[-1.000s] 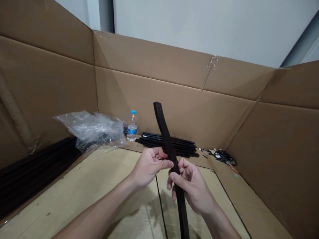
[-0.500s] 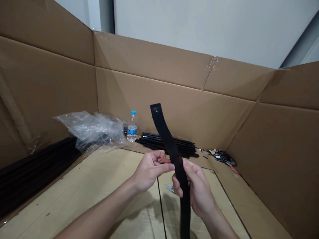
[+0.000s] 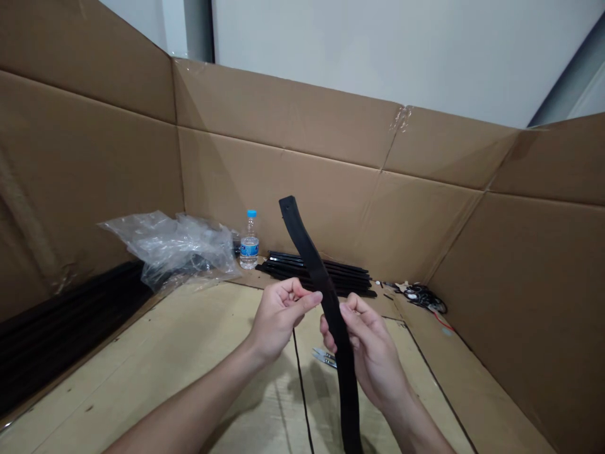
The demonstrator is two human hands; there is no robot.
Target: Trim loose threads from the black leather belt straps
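Note:
A long black strap [image 3: 347,372] stands upright in front of me, its top end leaning left, with a small hole or mark near the tip. My right hand [image 3: 371,340] is closed around its middle, thumb on the right edge and fingers behind. At the strap's left edge, my left hand [image 3: 283,318] pinches thumb and forefinger together; whatever lies between them is too small to make out. Below that hand runs a thin black line [image 3: 302,384], a cord or a board seam, I cannot tell which. Partly behind the strap lie small metal thread snips [image 3: 324,357].
Cardboard walls [image 3: 283,176] surround the pale wooden board [image 3: 189,366]. Along the back are a clear plastic bag [image 3: 179,246], a water bottle [image 3: 249,246], a pile of black strips [image 3: 278,268] and tangled black cords [image 3: 425,296]. More black strips [image 3: 70,334] lie at left.
The strap has turned more edge-on and its top tilts slightly further left. Both hands have risen a little, and my left fingertips have shifted slightly left and up along its edge.

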